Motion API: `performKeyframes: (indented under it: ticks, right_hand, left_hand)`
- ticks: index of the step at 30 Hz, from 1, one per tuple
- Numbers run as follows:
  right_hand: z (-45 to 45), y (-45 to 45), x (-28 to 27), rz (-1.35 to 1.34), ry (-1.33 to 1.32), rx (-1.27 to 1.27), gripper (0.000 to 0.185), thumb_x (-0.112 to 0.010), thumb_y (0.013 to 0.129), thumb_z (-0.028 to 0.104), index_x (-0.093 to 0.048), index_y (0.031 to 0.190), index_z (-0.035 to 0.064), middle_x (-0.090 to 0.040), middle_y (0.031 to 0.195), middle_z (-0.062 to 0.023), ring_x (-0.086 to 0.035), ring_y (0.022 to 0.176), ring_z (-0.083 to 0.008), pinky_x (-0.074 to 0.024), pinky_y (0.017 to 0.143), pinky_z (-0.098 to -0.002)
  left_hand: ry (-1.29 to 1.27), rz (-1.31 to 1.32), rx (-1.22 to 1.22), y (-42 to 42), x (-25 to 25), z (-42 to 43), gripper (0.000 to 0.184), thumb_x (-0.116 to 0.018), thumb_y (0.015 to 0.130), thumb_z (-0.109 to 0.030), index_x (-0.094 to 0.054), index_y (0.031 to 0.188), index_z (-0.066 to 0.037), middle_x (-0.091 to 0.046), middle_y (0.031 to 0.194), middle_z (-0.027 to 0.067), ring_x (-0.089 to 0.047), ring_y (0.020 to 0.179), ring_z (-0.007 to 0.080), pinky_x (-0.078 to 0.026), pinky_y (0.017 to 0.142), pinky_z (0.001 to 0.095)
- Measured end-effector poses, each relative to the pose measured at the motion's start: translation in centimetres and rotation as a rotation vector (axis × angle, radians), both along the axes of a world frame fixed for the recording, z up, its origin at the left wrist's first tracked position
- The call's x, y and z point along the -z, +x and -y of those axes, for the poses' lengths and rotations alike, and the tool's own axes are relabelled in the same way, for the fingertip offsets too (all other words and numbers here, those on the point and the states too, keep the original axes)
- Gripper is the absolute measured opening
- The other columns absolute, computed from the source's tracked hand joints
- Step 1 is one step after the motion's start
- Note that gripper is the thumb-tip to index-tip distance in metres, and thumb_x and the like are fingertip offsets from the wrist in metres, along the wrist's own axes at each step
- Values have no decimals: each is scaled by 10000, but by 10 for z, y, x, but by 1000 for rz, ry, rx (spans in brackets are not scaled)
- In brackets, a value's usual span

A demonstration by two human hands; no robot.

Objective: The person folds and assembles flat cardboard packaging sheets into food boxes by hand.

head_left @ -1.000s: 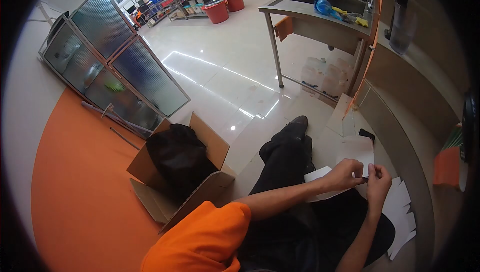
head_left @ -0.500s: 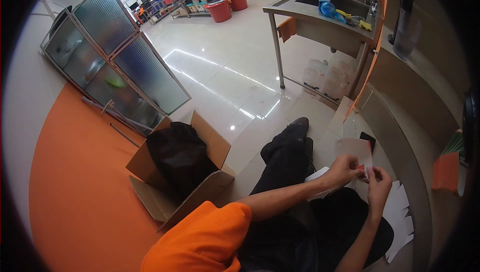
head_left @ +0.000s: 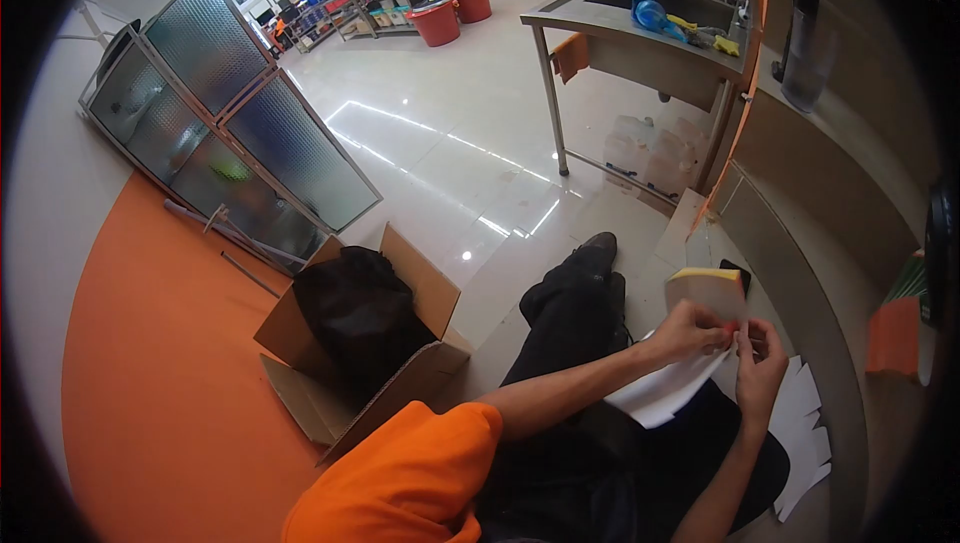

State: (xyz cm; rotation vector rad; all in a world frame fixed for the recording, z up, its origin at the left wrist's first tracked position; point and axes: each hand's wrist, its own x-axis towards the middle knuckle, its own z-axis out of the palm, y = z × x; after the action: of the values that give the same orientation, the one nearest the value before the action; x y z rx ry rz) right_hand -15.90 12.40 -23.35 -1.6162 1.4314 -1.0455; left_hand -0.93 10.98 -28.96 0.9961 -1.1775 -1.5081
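My left hand [head_left: 692,333] is closed, its fingertips pinching the edge of a white sheet [head_left: 665,390] that hangs over my dark trousers. Opposite it, my right hand [head_left: 757,355] pinches the same piece with thumb and fingers. Between the fingertips shows a small red bit, too small to name. Above the hands stands a pale panel [head_left: 706,290] with a yellow upper edge; whether it joins the white sheet is hidden by the fingers. More white sheets with jagged edges [head_left: 802,433] lie to the right of my leg.
A dark phone-like object [head_left: 735,273] lies beyond the hands. An open cardboard box [head_left: 420,383] holding a black bag [head_left: 365,308] stands at left. Ahead are a metal sink table [head_left: 590,25] and red tubs [head_left: 436,23]. A metal panel [head_left: 800,273] curves along the right.
The sheet has turned in my hands: a yellow edge now shows on top, and more of the white part hangs below. Both hands stay close together.
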Motion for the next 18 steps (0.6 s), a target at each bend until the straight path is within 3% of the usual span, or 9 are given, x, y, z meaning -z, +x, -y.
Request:
performKeyframes:
  ticks: [18]
  right_hand:
    - [0, -2, 2, 70, 7, 9, 98, -590, 837, 23, -580, 920, -30, -638, 781, -87, -613, 716, -136, -488, 690, -272]
  left_hand:
    - [-44, -53, 40, -1, -1, -4, 164, -666, 816, -88, -659, 866, 68, -664, 761, 91, -605, 669, 108, -491, 619, 236]
